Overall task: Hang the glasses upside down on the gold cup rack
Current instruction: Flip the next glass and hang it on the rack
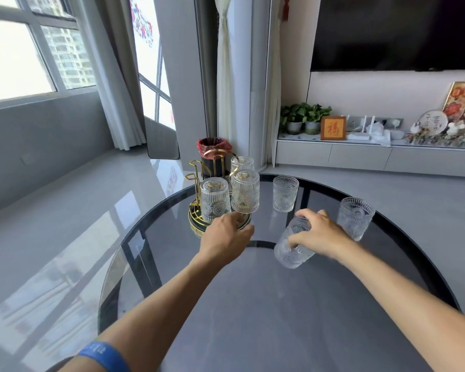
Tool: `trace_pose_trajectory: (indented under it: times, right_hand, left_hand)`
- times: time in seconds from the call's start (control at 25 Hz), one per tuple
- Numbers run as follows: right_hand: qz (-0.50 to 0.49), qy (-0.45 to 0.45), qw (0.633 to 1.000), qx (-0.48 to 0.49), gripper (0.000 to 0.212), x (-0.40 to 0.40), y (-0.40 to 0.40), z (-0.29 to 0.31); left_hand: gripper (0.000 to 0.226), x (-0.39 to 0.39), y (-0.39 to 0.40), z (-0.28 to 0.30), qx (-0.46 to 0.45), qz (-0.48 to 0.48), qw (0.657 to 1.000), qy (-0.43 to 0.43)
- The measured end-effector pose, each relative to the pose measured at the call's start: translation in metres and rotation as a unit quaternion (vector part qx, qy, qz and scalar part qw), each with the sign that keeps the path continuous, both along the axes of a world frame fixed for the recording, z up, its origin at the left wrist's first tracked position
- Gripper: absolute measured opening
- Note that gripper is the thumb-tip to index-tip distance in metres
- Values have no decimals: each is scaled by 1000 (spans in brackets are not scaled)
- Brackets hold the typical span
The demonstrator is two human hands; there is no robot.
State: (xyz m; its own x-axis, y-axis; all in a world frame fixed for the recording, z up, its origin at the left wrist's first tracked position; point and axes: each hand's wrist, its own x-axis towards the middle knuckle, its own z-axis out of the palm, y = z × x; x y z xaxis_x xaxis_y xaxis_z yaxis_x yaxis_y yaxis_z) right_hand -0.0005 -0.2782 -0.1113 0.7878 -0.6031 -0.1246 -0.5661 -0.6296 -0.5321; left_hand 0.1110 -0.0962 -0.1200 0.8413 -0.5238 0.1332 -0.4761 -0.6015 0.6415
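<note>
The gold cup rack [196,173] stands at the far left of the round glass table [253,304]. Three ribbed glasses hang upside down on it: one at the front left [214,198], one at the front right [245,191], one behind [242,162]. My left hand [227,236] rests on the rim of the rack's round base, fingers curled around it. My right hand [321,233] grips a tilted glass [293,245] just above the table. Two more glasses stand upright on the table: one at the far middle [285,193], one at the right [355,217].
A black bin with a red liner [214,154] stands on the floor behind the rack. A low white cabinet [360,157] with plants and ornaments runs along the far wall under a dark screen. The table's edge curves close behind the rack.
</note>
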Motion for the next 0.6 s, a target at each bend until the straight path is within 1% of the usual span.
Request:
trace_pose_trajectory:
  times: [0.04,0.08,0.12,0.16,0.2,0.24,0.32,0.4,0.48,0.52,0.6]
  right_hand:
    - [-11,-57,997,53,80,3,6,6]
    - [-15,-118,987,111,76,6,13,14]
    - [-8,-174,970,169,72,10,20,22]
    - [10,-221,949,225,68,14,27,31]
    - [34,-259,926,274,64,19,36,39]
    - [53,-284,904,315,62,23,45,46]
    - [80,-315,867,378,62,32,61,57]
    - [100,-335,847,400,63,41,77,61]
    - [107,-346,838,408,62,51,92,60]
    - [113,-345,839,405,63,55,98,59]
    - [146,-321,859,370,64,65,107,62]
  left_hand:
    - [30,2,7,0,-24,16,999,12]
    - [29,4,13,2,-69,27,996,46]
    - [28,6,19,5,-138,30,984,107]
    - [29,8,23,10,-217,31,958,184]
    - [30,11,28,17,-282,32,925,251]
    - [34,14,33,24,-324,26,897,300]
    - [44,22,44,35,-366,-7,856,364]
    - [45,29,56,41,-400,-37,824,399]
    - [42,34,65,42,-428,-37,810,401]
    - [43,36,69,42,-447,-29,805,390]
    - [48,46,76,43,-492,-15,801,342]
